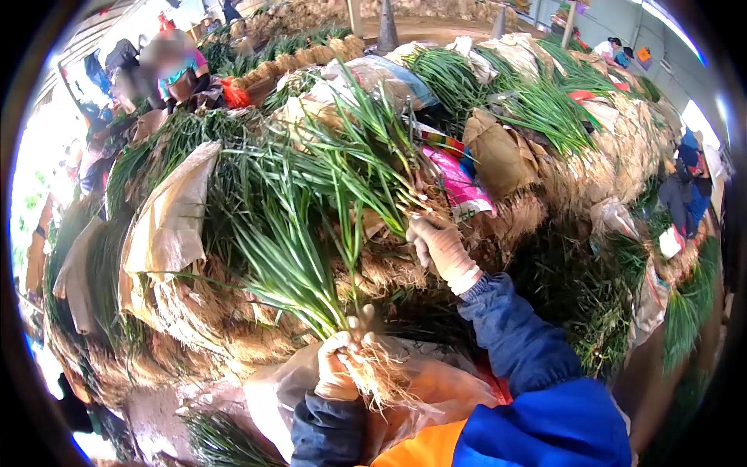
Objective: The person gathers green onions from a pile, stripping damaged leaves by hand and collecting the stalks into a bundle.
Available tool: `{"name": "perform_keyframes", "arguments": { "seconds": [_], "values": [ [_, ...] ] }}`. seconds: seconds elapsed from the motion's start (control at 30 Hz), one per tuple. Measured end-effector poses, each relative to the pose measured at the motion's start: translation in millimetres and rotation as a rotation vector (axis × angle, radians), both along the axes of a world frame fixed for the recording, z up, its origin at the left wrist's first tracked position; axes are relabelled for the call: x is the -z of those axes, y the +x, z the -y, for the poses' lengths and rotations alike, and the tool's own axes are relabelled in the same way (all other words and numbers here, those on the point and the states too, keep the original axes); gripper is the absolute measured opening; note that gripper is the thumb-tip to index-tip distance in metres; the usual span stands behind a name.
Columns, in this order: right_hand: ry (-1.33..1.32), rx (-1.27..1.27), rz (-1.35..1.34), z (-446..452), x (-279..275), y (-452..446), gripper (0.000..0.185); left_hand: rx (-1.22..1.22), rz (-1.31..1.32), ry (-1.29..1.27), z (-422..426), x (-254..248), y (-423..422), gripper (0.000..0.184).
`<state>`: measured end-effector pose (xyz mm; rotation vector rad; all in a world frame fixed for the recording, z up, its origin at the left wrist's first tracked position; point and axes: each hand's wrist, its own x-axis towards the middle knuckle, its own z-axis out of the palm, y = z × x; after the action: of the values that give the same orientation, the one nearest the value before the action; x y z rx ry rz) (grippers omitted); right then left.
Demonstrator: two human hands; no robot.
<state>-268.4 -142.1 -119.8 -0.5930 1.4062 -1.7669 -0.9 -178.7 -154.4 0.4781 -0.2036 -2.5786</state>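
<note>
Stalks may slip from the bunch of greens [299,268] if the left hand [334,367] slackens its grip, or tear if leaves snag on the heap [210,331].
Clasped near its roots in front of the heap, the bunch shows long green leaves, pale stems and tan, stringy roots; the right hand [445,251] is at the root end of other stalks [398,165], its grip unclear.
</note>
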Motion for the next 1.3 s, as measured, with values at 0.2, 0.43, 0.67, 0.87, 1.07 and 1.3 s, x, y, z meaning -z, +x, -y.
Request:
{"name": "perform_keyframes", "arguments": {
  "seconds": [0.2,0.43,0.67,0.87,1.07,1.3],
  "values": [
    [0.625,-0.008,-1.267,-50.5,29.7,-13.1,0.024,0.120,-0.051,0.038,7.1,11.8,0.5,0.058],
    [0.665,-0.082,-1.571,14.5,41.2,-23.0,0.019,0.095,-0.110,-0.062,-1.0,-23.6,-4.5,0.023],
    [-0.023,-0.392,-1.284,-21.8,18.4,10.5,0.017,0.113,0.187,-0.076,-2.7,1.9,-14.1,0.027],
    [0.251,-0.305,-1.468,-25.0,28.7,66.1,0.017,0.130,0.417,-0.153,-7.1,4.9,-23.8,0.021],
    [0.093,0.007,-0.511,1.7,62.4,81.4,0.014,0.133,0.028,-0.070,-6.3,-24.7,-22.0,0.018],
    [0.658,-0.681,-1.406,-91.9,119.4,-20.8,0.033,-0.128,0.088,-0.074,-22.5,-54.1,-7.3,0.023]
  ]
}}
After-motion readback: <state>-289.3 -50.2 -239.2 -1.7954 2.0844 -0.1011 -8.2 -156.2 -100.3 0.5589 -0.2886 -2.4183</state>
